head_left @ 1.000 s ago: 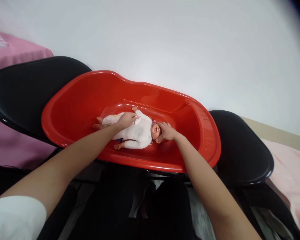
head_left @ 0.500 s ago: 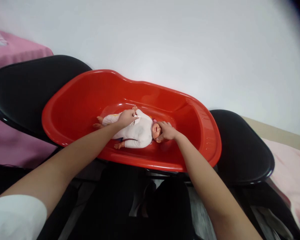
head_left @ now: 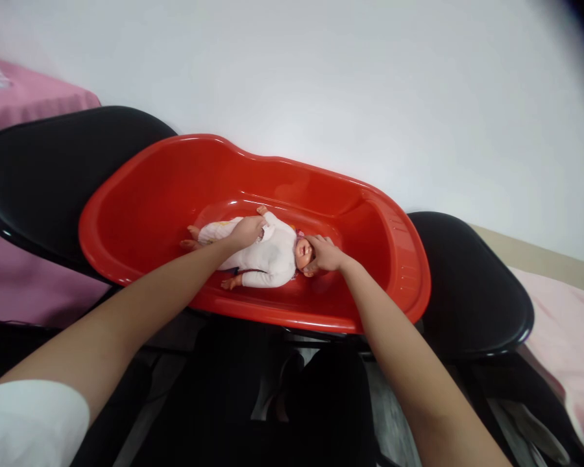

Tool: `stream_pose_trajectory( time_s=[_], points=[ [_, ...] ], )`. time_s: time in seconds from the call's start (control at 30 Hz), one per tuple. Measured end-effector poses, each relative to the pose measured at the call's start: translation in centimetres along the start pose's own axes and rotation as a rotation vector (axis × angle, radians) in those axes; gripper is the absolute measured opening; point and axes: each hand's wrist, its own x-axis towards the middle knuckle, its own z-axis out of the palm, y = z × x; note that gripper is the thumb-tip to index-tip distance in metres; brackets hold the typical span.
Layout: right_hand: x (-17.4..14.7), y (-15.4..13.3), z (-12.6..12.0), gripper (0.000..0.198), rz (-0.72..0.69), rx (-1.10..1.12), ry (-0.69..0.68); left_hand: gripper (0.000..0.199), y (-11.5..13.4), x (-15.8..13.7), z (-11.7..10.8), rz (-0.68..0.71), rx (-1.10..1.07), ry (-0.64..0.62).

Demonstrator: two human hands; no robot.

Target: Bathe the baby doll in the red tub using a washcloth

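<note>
A baby doll (head_left: 277, 256) in a white long-sleeved top lies on its back in a red baby bathtub (head_left: 411, 259), head to the right and feet to the left. My right hand (head_left: 326, 253) is curved round the top of the doll's head, fingers against it. Over the doll's belly is my left hand (head_left: 248, 232), its fingers pinched on a small white cloth (head_left: 267, 231) that touches the top. The cloth is partly hidden and blends with the doll's clothing.
The tub stands across black chairs, with one seat (head_left: 68, 175) at its left and another (head_left: 467, 285) at its right. A white wall (head_left: 321, 84) rises behind. Pink cloth (head_left: 43, 91) covers a surface at the far left, and paler pink cloth (head_left: 564, 331) lies at the right.
My left hand has shifted slightly over the doll's belly, and less of the white cloth shows. The right hand stays on the doll's head.
</note>
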Motion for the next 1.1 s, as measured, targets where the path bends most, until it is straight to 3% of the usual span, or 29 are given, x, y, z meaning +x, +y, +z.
stream_pose_trajectory(
  time_s=[0.17, 0.37, 0.53, 0.9, 1.1],
  points=[
    [-0.1, -0.1, -0.1, 0.101, 0.001, 0.002, -0.002, 0.026, 0.2, -0.3, 0.1, 0.044, 0.016, -0.004],
    [-0.2, -0.2, -0.1, 0.107, 0.003, 0.003, -0.001, 0.03, 0.5, -0.2, 0.3, -0.011, -0.024, -0.024],
    [-0.1, -0.1, 0.0, 0.11, 0.003, 0.006, -0.005, 0.031, -0.1, 0.1, 0.5, 0.056, 0.06, -0.072],
    [-0.2, -0.1, -0.1, 0.109, 0.003, 0.011, -0.002, 0.036, 0.2, -0.2, 0.2, 0.056, 0.089, -0.058],
    [-0.1, 0.0, 0.0, 0.108, 0.004, 0.01, -0.001, 0.03, 1.0, -0.7, -0.2, -0.038, -0.053, 0.004]
  ],
)
